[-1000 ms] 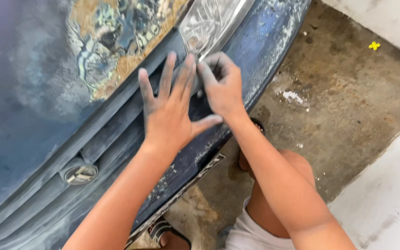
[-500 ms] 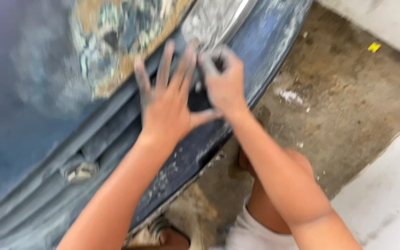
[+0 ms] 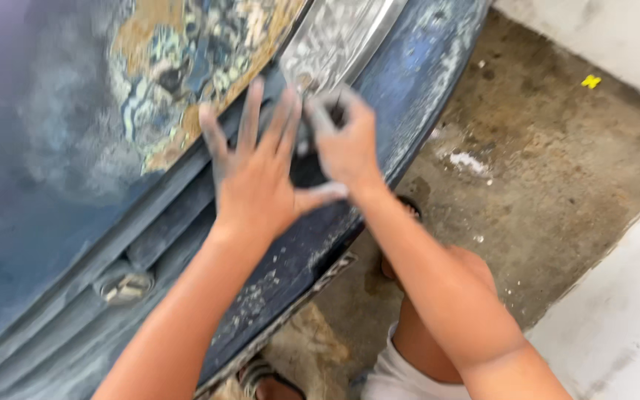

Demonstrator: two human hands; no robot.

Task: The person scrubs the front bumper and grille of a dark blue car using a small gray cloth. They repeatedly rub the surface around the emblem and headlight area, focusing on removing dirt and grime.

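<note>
The dusty blue front of a car [image 3: 38, 163] fills the left of the view. My left hand [image 3: 257, 181] lies flat on the dark grille [image 3: 164, 215], its grey-dusted fingers spread. My right hand [image 3: 346, 144] is right beside it, just below the headlight [image 3: 338, 37]. Its fingers are curled on a small dark sanding piece [image 3: 307, 141] pressed against the car; most of that piece is hidden. Above the hands the hood has a patch of worn paint [image 3: 179, 67] in tan, white and blue.
A round metal emblem [image 3: 124, 285] sits low on the grille, and the blue bumper [image 3: 416, 81] curves past my right hand. My bare knee [image 3: 468, 274] and a sandal [image 3: 261, 378] are over a dirty concrete floor [image 3: 550, 170]. A pale ledge [image 3: 616, 318] lies to the right.
Both hands have shifted slightly left and up along the grille together, with motion blur in between. Their poses are the same.
</note>
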